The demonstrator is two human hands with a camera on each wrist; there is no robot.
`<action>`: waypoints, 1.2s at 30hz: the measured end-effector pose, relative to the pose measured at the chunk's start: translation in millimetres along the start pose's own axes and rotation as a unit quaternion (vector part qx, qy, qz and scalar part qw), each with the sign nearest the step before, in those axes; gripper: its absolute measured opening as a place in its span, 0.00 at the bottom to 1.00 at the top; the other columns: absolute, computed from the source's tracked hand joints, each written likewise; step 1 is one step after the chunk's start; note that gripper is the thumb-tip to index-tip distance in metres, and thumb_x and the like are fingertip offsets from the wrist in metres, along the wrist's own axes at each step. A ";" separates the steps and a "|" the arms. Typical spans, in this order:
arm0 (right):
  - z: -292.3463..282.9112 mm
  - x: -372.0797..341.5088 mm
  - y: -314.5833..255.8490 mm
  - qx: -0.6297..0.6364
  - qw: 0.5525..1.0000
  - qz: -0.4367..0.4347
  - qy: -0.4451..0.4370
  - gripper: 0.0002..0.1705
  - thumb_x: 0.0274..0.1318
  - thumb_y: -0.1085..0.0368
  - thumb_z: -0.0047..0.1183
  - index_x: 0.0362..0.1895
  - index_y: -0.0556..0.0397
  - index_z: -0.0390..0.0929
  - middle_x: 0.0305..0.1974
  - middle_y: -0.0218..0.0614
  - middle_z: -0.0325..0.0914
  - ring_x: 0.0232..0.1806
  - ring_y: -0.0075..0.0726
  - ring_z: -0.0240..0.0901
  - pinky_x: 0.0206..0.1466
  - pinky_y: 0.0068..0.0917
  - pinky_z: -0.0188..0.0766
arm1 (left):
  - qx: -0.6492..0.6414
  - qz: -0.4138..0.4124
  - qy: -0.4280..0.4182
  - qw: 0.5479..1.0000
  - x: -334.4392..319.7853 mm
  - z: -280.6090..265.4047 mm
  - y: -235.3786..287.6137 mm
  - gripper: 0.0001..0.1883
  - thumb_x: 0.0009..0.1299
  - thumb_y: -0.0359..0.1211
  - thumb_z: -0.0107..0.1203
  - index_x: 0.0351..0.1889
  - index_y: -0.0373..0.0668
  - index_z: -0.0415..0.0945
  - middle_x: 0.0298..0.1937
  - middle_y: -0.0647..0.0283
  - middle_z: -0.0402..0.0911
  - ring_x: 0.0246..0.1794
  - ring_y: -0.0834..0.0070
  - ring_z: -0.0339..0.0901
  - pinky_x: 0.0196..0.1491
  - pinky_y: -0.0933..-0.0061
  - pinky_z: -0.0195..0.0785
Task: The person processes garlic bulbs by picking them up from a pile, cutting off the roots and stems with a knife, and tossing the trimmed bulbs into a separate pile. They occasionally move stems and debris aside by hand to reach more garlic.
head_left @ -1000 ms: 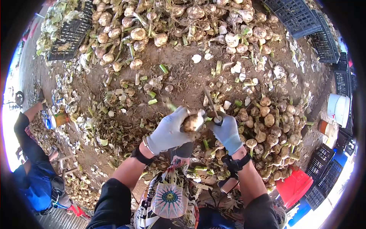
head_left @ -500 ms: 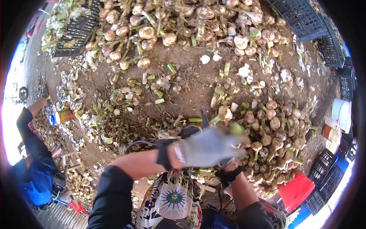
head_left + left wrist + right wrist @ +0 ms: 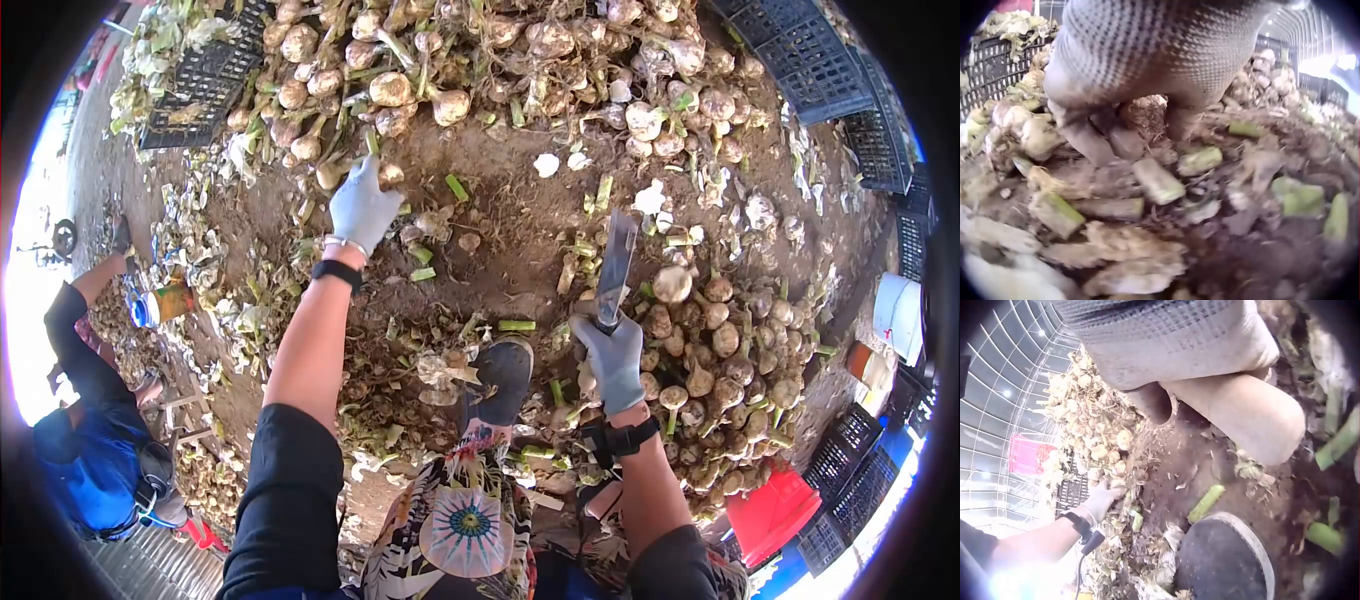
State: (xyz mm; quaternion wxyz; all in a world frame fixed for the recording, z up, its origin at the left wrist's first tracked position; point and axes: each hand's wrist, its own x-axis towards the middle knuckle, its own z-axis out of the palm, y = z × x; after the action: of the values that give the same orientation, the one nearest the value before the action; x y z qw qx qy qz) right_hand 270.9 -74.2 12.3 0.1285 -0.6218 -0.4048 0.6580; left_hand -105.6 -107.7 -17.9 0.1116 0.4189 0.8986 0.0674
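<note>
My gloved left hand [image 3: 365, 207] reaches forward to the near edge of the far garlic pile. In the left wrist view its fingers and thumb are curled round a dirty garlic bulb [image 3: 1147, 117], partly hidden by the glove. My gloved right hand [image 3: 612, 355] grips a knife by its handle, with the broad dark blade [image 3: 616, 262] pointing forward. Just right of the blade, a pale garlic bulb [image 3: 672, 284] shows blurred over the edge of the right-hand garlic pile [image 3: 735, 345].
Uncut garlic [image 3: 550, 45] is heaped across the far side. Black crates [image 3: 800, 60] stand at the far right, a white bucket [image 3: 898, 308] and red bucket [image 3: 772, 515] further along. Cut stems [image 3: 517, 326] litter the soil before my shoe [image 3: 500, 380]. Another person [image 3: 95, 470] sits at left.
My left hand held a garlic bulb near the knife, swept right towards the right-hand pile, then moved far left to another bulb. The right hand keeps the knife, its blade now in plain sight.
</note>
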 end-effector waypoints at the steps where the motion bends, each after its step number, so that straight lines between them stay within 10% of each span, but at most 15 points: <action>1: 4.4 2.8 -5.8 0.001 1.000 -0.002 0.002 0.14 0.54 0.69 0.66 0.45 0.59 0.85 0.26 0.23 0.78 0.23 0.15 0.67 0.26 0.19 0.62 | -0.087 -0.058 -0.068 0.992 -6.5 -9.9 13.7 0.25 0.67 0.42 0.65 0.58 0.40 0.74 0.45 0.54 0.84 0.43 0.64 0.84 0.46 0.64 0.78; 3: 17.5 5.4 -15.6 0.001 0.993 -0.117 -0.003 0.15 0.55 0.68 0.66 0.47 0.59 0.85 0.26 0.23 0.78 0.23 0.14 0.66 0.26 0.19 0.62 | -0.226 -0.049 -0.093 0.968 -39.7 -28.9 52.2 0.22 0.69 0.41 0.63 0.56 0.40 0.75 0.39 0.55 0.84 0.29 0.71 0.82 0.35 0.71 0.78; 5: 33.0 -1.9 -35.0 0.045 0.998 -0.040 -0.033 0.16 0.56 0.67 0.66 0.48 0.59 0.85 0.29 0.25 0.81 0.24 0.16 0.70 0.27 0.17 0.65 | -0.284 -0.034 -0.185 0.940 -76.8 -37.2 78.1 0.24 0.71 0.52 0.62 0.51 0.41 0.79 0.37 0.58 0.84 0.28 0.78 0.80 0.33 0.78 0.75; 10: 52.7 -11.5 -57.0 0.214 0.970 -0.040 -0.108 0.14 0.60 0.69 0.62 0.50 0.59 0.84 0.36 0.31 0.83 0.28 0.22 0.76 0.31 0.20 0.72 | -0.540 0.126 -0.236 0.798 -140.5 -30.1 103.2 0.35 0.68 0.40 0.67 0.67 0.36 0.62 0.52 0.65 0.76 0.53 0.81 0.74 0.55 0.75 0.71; 13: 54.1 -9.7 -52.5 0.254 0.960 -0.031 -0.115 0.14 0.61 0.69 0.62 0.50 0.60 0.84 0.36 0.30 0.83 0.32 0.23 0.77 0.37 0.22 0.73 | -0.618 -0.014 -0.296 0.728 -150.8 -34.6 110.2 0.34 0.66 0.34 0.67 0.67 0.36 0.63 0.57 0.64 0.74 0.58 0.79 0.70 0.61 0.73 0.66; 17: 45.1 -29.2 -62.1 -0.074 0.989 -0.074 -0.104 0.10 0.56 0.69 0.62 0.44 0.55 0.84 0.34 0.27 0.83 0.29 0.27 0.79 0.34 0.27 0.74 | -0.711 -0.078 -0.291 0.635 -150.8 -35.5 102.0 0.31 0.65 0.26 0.65 0.66 0.36 0.65 0.58 0.65 0.75 0.56 0.78 0.72 0.61 0.73 0.66; 20: 44.3 -45.5 -64.6 -0.468 0.796 -0.384 0.011 0.11 0.48 0.65 0.58 0.39 0.45 0.79 0.33 0.38 0.79 0.31 0.50 0.80 0.33 0.41 0.75 | -0.639 -0.009 -0.276 0.718 -166.4 -4.7 80.8 0.32 0.68 0.28 0.63 0.69 0.36 0.61 0.59 0.64 0.75 0.58 0.77 0.73 0.62 0.72 0.68; 23: 39.6 -47.0 -71.4 -0.492 0.784 -0.379 0.001 0.09 0.49 0.64 0.58 0.38 0.45 0.78 0.32 0.35 0.79 0.30 0.47 0.80 0.32 0.40 0.75 | -0.496 0.102 -0.244 0.827 -165.6 -1.6 70.2 0.31 0.70 0.30 0.62 0.69 0.37 0.61 0.58 0.63 0.77 0.58 0.75 0.75 0.60 0.71 0.72; 36: 41.7 -64.6 -74.3 -0.433 0.807 -0.402 0.016 0.09 0.47 0.65 0.58 0.37 0.46 0.78 0.31 0.35 0.79 0.27 0.49 0.79 0.31 0.39 0.75 | -0.587 0.049 -0.247 0.770 -165.7 2.6 59.9 0.36 0.67 0.31 0.66 0.70 0.35 0.59 0.58 0.60 0.75 0.58 0.72 0.74 0.63 0.67 0.70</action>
State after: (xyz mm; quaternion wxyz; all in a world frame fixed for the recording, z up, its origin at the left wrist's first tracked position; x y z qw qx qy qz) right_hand 220.2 -85.6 105.7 0.1058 -0.4052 -0.8592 0.2940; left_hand 42.7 -196.6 16.3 0.5501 0.3177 0.6042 0.4810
